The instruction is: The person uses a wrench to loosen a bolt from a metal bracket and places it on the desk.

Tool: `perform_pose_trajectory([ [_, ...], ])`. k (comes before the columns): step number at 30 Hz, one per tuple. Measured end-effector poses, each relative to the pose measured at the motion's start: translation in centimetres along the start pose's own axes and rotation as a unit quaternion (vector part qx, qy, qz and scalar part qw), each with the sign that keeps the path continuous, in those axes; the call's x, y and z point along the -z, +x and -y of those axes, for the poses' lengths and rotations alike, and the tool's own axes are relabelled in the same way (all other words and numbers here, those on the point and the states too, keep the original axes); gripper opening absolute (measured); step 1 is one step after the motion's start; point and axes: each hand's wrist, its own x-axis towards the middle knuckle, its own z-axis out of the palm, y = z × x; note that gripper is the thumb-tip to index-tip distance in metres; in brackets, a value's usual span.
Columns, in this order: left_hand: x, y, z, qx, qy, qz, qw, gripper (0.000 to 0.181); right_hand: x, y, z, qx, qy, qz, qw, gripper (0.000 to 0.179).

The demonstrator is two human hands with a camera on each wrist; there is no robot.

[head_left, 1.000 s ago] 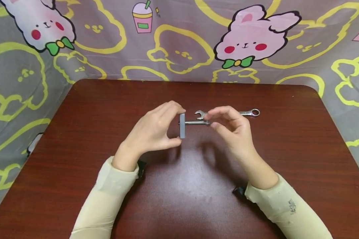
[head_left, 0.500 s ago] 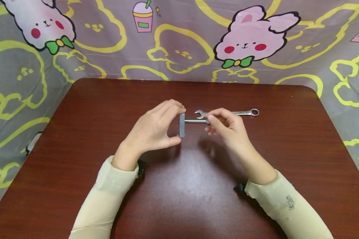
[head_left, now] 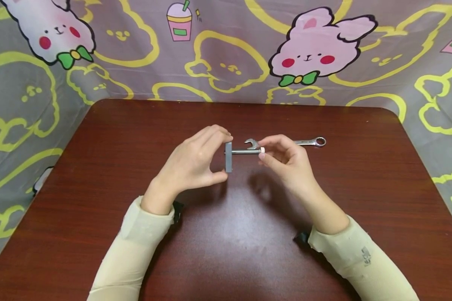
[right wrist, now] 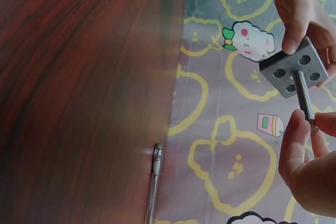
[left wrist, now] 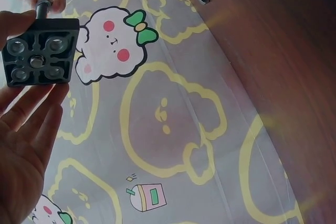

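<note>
My left hand (head_left: 196, 161) grips a small square grey plate (head_left: 228, 157) by two opposite edges, held above the table. Holes dot the plate's face in the right wrist view, and its ribbed underside faces the left wrist camera. Through its middle runs a long steel bolt (head_left: 245, 151); the tip shows in the ribbed side's centre. Thumb and fingertips of my right hand (head_left: 291, 163) pinch the bolt at its hex head (head_left: 262, 149). In the right wrist view the threaded shank (right wrist: 302, 90) spans between plate and fingertips.
A combination wrench (head_left: 310, 142) lies on the brown table (head_left: 226, 259) just behind the right hand, which covers part of its handle. A cartoon-printed curtain (head_left: 226, 54) hangs at the table's back and sides.
The right hand's thumb rolled up over the bolt head, then back down, leaving the hex head visible. The bolt's head end rose slightly. The left hand's hold on the plate is nearly unchanged.
</note>
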Motion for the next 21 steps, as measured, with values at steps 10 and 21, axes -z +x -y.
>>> perform_pose_trajectory([
  [10, 0.02, -0.01, 0.02, 0.015, -0.011, 0.012, 0.9998, 0.067, -0.29, -0.27, 0.06, 0.066, 0.035, 0.008, 0.9972, 0.04],
  [21, -0.05, -0.01, 0.11, 0.018, -0.016, 0.018, 0.9995, 0.067, -0.11, -0.43, 0.11, 0.103, 0.049, 0.012, 0.9934, 0.039],
])
